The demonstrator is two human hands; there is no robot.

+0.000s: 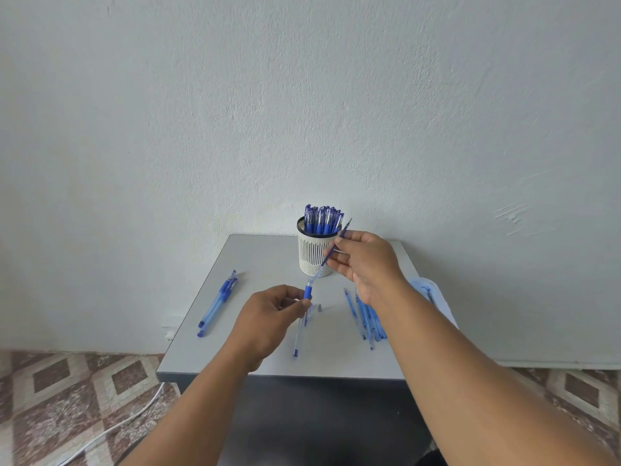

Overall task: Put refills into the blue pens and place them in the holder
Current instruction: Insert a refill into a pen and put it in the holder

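Fingers (331, 255) of the right hand (363, 260) are curled and pinched on a thin blue refill (336, 247), which slants up to the right with its tip just beside the holder's rim and its lower end at the mouth of a pen barrel. The left hand (268, 317) pinches that pen barrel (304, 306) between thumb and curled fingers just below its dark blue grip, the clear body running down toward the near edge of the table (255, 264). A small pen tip piece (320, 308) lies on the table just right of the barrel. The white slotted holder (314, 253) stands at the back of the table, packed with capped blue pens (322, 220). A loose bunch of refills (368, 317) lies to the right, partly under the right forearm, and a few blue pens (218, 302) lie well apart on the left. A pale blue pouch (426, 289) sits at the right edge.
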